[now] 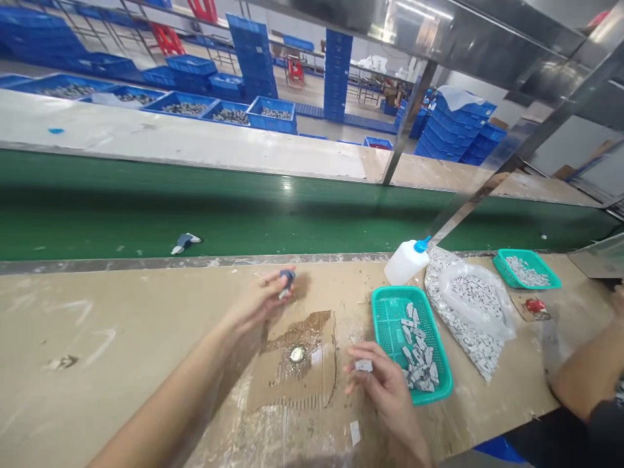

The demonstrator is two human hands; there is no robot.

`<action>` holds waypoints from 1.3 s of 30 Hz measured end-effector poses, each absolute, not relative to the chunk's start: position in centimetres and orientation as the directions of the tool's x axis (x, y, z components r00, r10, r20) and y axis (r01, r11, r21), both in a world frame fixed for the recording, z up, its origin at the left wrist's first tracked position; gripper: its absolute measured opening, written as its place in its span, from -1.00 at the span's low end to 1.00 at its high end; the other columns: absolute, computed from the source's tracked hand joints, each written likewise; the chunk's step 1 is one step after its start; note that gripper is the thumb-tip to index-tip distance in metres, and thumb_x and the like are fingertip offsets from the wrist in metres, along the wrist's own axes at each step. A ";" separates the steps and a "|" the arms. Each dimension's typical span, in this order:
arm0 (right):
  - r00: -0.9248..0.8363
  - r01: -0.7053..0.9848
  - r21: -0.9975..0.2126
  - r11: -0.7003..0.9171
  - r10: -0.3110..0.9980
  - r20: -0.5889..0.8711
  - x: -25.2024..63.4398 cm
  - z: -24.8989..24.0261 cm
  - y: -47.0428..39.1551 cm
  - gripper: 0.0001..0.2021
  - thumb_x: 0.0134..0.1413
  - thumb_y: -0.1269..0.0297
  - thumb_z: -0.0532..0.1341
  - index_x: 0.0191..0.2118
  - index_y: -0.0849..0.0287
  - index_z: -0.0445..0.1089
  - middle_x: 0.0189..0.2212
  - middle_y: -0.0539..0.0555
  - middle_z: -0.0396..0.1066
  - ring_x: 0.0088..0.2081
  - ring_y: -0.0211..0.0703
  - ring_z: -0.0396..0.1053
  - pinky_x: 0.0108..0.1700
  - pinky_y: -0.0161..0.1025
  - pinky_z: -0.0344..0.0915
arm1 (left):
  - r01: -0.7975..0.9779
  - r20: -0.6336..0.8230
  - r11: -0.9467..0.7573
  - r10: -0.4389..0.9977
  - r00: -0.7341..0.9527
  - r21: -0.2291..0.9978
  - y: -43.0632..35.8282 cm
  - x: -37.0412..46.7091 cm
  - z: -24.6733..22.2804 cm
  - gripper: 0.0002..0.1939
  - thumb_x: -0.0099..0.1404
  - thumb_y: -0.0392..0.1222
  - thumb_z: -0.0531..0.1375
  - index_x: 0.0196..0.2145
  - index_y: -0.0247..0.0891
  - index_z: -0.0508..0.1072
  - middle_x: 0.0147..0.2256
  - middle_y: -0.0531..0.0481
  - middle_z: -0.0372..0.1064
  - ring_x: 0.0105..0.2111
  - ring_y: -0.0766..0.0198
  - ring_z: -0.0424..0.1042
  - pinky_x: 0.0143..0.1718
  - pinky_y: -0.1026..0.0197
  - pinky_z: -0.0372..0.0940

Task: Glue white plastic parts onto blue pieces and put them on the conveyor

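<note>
My left hand [268, 294] is closed on a small blue-and-white part [287, 279], held above the cardboard-covered bench. Between the thumb and fingers of my right hand [385, 383] is a small pale grey rectangular piece [363, 365]. A torn cardboard sheet [312, 383] lies between my hands, wet with a shiny puddle of glue-like liquid [297, 354]. Right of it stands a green basket [376, 312] with several similar pale pieces [419, 354] in it. A single pale piece [355, 433] lies on the bench below my right hand.
A white squeeze bottle [407, 261] and an open plastic bag [463, 312] of small pieces stand behind the basket. Farther right are another green basket [526, 268] and a co-worker's arm [585, 364]. A green conveyor belt [273, 221] runs behind, carrying a blue-and-white part [185, 242].
</note>
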State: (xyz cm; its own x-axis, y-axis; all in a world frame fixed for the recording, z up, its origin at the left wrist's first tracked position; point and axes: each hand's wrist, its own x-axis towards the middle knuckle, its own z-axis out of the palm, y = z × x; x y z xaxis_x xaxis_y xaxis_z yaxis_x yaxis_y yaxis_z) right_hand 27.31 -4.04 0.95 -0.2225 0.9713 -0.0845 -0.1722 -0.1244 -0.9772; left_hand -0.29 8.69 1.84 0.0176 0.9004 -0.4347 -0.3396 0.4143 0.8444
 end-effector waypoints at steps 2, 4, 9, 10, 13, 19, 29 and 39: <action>-0.237 -0.130 -0.981 -0.147 0.965 -0.114 26.0 0.4 -3.4 -0.71 0.18 0.03 0.29 -0.03 -0.06 0.57 -0.24 0.06 0.45 -0.39 -0.21 0.48 -0.33 -0.23 0.49 | -0.470 -0.484 0.478 0.867 0.118 0.742 5.0 0.3 1.7 -0.64 0.11 -0.34 0.39 -0.10 -0.22 0.57 -0.37 -0.03 0.44 -0.40 0.31 0.41 -0.32 0.32 0.39; -0.204 -0.053 -0.986 -0.157 0.969 -0.143 24.9 -0.6 -3.0 -0.64 0.16 0.01 0.30 0.03 0.01 0.55 -0.36 0.03 0.48 -0.49 -0.24 0.44 -0.37 -0.24 0.47 | -0.559 -0.507 0.492 0.850 0.143 0.667 2.3 0.4 1.2 -0.65 0.10 -0.35 0.41 -0.12 -0.16 0.60 -0.35 -0.01 0.45 -0.37 0.31 0.41 -0.29 0.34 0.40; 0.008 0.291 -0.954 -0.072 0.997 -0.073 22.8 -3.1 -3.3 -0.61 0.10 0.03 0.34 -0.03 0.16 0.57 -0.32 0.12 0.61 -0.38 -0.09 0.54 -0.32 -0.20 0.50 | -0.754 -0.521 0.417 0.846 0.117 0.508 -0.1 -0.1 -0.5 -0.70 0.07 -0.44 0.39 -0.20 -0.29 0.61 -0.35 -0.06 0.47 -0.35 0.34 0.44 -0.23 0.41 0.40; 0.004 0.376 -0.927 -0.004 1.000 -0.003 22.4 -3.4 -3.4 -0.66 0.13 0.07 0.33 -0.06 0.15 0.58 -0.29 0.14 0.62 -0.34 -0.07 0.56 -0.26 -0.17 0.51 | -0.778 -0.524 0.403 0.844 0.113 0.481 -0.2 -0.3 -0.7 -0.73 0.09 -0.45 0.37 -0.20 -0.33 0.60 -0.36 -0.07 0.47 -0.35 0.34 0.46 -0.23 0.41 0.41; -0.126 0.530 -0.803 0.271 0.962 0.241 21.6 -3.9 -3.7 -0.76 0.24 0.20 0.26 -0.06 0.12 0.59 -0.20 0.16 0.63 -0.25 -0.06 0.58 -0.16 -0.15 0.49 | -0.815 -0.529 0.377 0.842 0.103 0.441 -0.2 -0.9 -1.0 -0.78 0.14 -0.48 0.31 -0.21 -0.38 0.57 -0.37 -0.08 0.47 -0.38 0.33 0.48 -0.27 0.38 0.44; -0.364 0.616 -0.495 0.613 0.779 0.511 20.7 -4.2 -3.0 -0.78 0.26 0.44 0.24 -0.05 0.13 0.56 -0.23 0.12 0.64 -0.32 -0.16 0.55 -0.18 -0.18 0.41 | -0.824 -0.519 0.331 0.853 0.054 0.459 -0.1 -1.7 -1.3 -0.72 0.12 -0.57 0.30 -0.20 -0.37 0.53 -0.33 -0.08 0.54 -0.41 0.32 0.54 -0.32 0.37 0.46; -0.493 0.751 -0.217 0.623 0.749 0.443 20.7 -3.8 -3.3 -0.81 0.28 0.33 0.24 -0.07 0.08 0.57 -0.30 0.09 0.64 -0.40 -0.14 0.48 -0.25 -0.15 0.24 | -0.851 -0.437 0.253 0.899 0.031 0.460 -0.2 -1.1 -2.0 -0.77 0.19 -0.56 0.28 -0.19 -0.42 0.53 -0.26 -0.14 0.55 -0.36 0.28 0.54 -0.15 0.21 0.47; -0.514 0.753 -0.168 0.636 0.729 0.452 20.4 -3.8 -3.0 -0.82 0.27 0.33 0.25 -0.08 0.07 0.58 -0.34 0.05 0.64 -0.43 -0.15 0.41 -0.27 -0.16 0.20 | -0.837 -0.396 0.280 0.914 0.083 0.470 -0.6 -0.9 -2.2 -0.72 0.12 -0.52 0.34 -0.17 -0.42 0.56 -0.23 -0.17 0.55 -0.32 0.25 0.53 -0.09 0.16 0.41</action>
